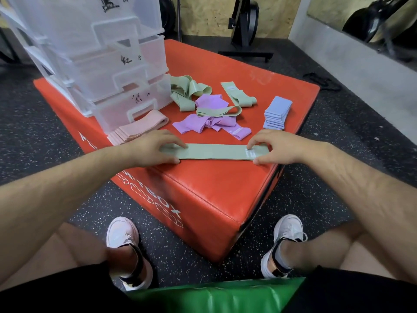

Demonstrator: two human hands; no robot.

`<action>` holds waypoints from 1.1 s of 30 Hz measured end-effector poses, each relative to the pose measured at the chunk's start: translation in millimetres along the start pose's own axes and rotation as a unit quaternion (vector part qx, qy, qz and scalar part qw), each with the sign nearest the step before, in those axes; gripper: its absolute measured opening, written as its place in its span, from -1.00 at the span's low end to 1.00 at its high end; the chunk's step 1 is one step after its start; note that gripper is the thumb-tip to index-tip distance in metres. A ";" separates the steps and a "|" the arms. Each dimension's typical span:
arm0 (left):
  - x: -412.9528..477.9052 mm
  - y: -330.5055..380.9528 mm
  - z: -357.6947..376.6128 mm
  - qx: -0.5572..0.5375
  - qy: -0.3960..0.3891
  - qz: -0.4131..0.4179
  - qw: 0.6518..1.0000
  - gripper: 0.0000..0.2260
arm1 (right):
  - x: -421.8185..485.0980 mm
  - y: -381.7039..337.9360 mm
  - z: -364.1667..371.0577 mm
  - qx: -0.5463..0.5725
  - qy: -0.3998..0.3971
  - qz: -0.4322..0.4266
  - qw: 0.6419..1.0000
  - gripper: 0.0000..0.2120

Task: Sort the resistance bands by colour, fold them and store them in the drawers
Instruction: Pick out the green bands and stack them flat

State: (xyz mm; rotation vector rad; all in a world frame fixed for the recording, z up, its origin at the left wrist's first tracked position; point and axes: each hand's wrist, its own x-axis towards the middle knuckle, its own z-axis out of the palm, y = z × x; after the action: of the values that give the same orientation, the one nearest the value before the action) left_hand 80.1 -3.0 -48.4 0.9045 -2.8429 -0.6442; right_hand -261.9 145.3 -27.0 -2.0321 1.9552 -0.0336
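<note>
A pale green resistance band [214, 151] lies flat and stretched out along the near edge of the red soft box [225, 195]. My left hand [155, 147] presses its left end with straight fingers. My right hand [275, 145] presses its right end, near the white print. Behind it lie loose purple bands [209, 123] and loose green bands [187, 91]. A stack of folded blue bands [276, 114] sits at the right. Folded pink bands [137, 129] lie at the left, in front of the clear drawer unit [108, 64], whose lowest drawer [133, 107] stands pulled out.
The drawer unit takes up the back left of the box. Dark speckled gym floor [180, 251] surrounds the box. My two feet in white shoes [123, 233] stand before it. A green pad [214, 297] lies under me. A black equipment stand [244, 30] is behind.
</note>
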 end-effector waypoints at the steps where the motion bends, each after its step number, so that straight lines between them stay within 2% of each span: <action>1: 1.0 -0.9 0.8 -0.002 0.003 0.004 1.000 -0.62 | 0.7 1.1 0.8 0.000 0.003 -0.003 1.000 -0.60; 5: 3.6 0.0 0.1 0.011 0.003 0.002 1.000 -0.64 | 3.0 0.8 2.3 -0.008 0.007 -0.008 1.000 -0.61; 9: 7.8 3.7 -4.1 0.030 -0.012 -0.013 0.999 -0.49 | 5.5 -4.2 0.3 -0.023 0.020 -0.009 0.999 -0.65; 14: 34.9 17.5 -11.5 0.043 0.032 -0.019 0.998 -0.45 | 26.1 -22.2 -6.1 -0.011 0.078 -0.020 0.997 -0.65; 18: 71.6 28.9 -12.7 0.044 0.060 -0.019 0.997 -0.57 | 54.5 -38.8 -13.0 -0.030 0.104 -0.019 0.994 -0.75; 22: 111.5 35.7 -11.9 0.051 0.094 -0.012 0.994 -0.68 | 83.5 -48.3 -18.8 -0.035 0.101 -0.024 0.994 -0.68; 27: 143.9 29.0 -23.6 0.109 0.041 -0.036 0.993 -0.67 | 114.8 -34.5 -35.0 -0.041 0.101 -0.007 0.994 -0.63; 33: 167.3 9.9 -29.8 0.120 -0.056 -0.081 0.988 -0.73 | 139.1 -17.7 -42.6 -0.009 0.082 0.024 0.996 -0.61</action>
State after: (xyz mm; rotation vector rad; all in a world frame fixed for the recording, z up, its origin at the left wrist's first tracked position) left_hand -56.3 -101.9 -24.3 1.1800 -3.0176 -0.3837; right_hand -246.1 0.6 -10.4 -2.0525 2.1077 -0.1765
